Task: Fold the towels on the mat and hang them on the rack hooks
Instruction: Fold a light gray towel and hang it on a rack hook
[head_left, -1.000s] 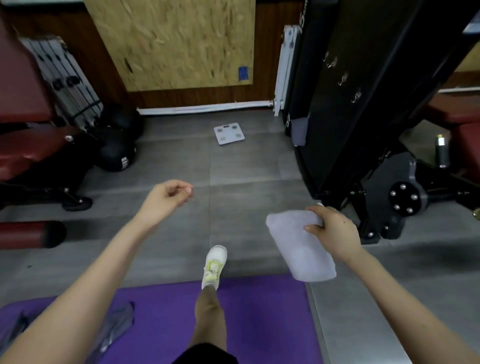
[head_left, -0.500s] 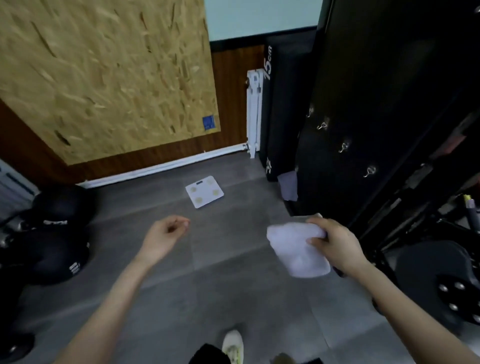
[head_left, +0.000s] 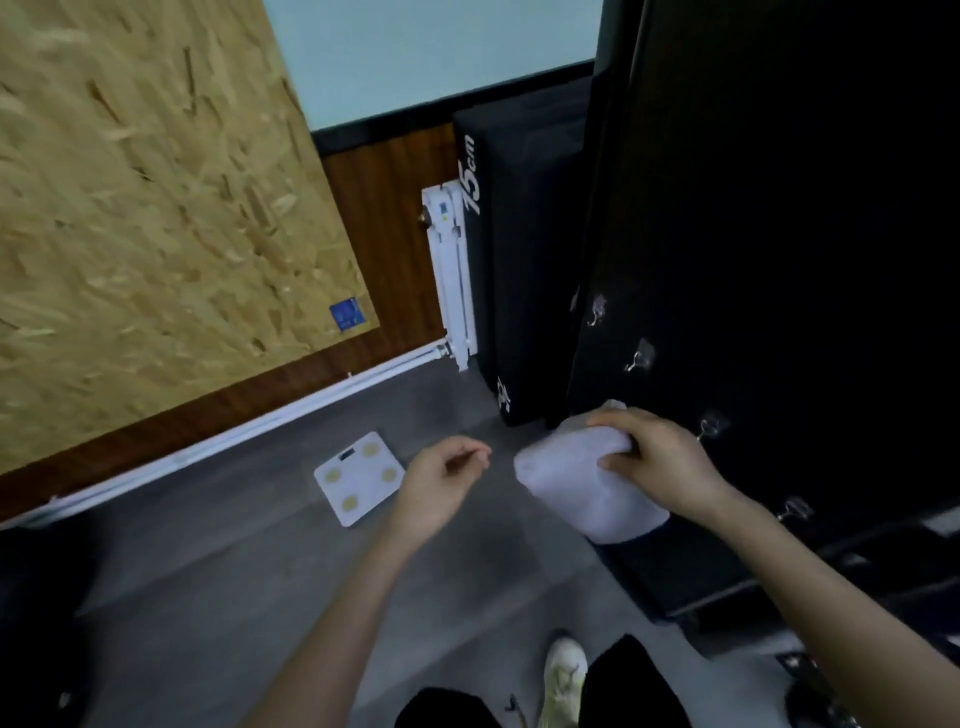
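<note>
Filling the right side of the view, the rack (head_left: 779, 234) is a tall, flat, matt black panel; to the left a big sheet of chipboard (head_left: 130, 234), rough with pressed pale-yellow wood flakes, covers the wall above a band of dark brown wood panelling (head_left: 384, 218); the floor (head_left: 234, 571) is smooth grey tile in large rectangles with thin joints; a tall black block (head_left: 519, 270), rectangular with white lettering down its edge, stands upright in the corner just beside the rack; a narrow white ribbed radiator (head_left: 451, 280) is fixed against the panelling beside the block, and a thin white pipe (head_left: 260, 431) runs from its foot along the base of the wall; the towel (head_left: 576, 488), soft white cloth folded into a rounded oblong pad, is held in the air in front of the lower part of the rack, near its hooks; the right hand (head_left: 660, 457) grips the towel's upper end, fingers curled over the fold and thumb pressed into the cloth; the left hand (head_left: 441, 483) hangs just beside the towel without touching it, fingers loosely curled, holding nothing; a flat white bathroom scale (head_left: 359, 478), square with rounded corners and four round yellowish pads, lies on the floor behind the left hand; a pale shoe (head_left: 563, 675) shows at the bottom edge; four small shiny metal hooks (head_left: 638, 358), each on a clear square patch, run in a slanting row down the rack; a small blue square sticker (head_left: 347, 314) sits at the chipboard's lower corner.
</note>
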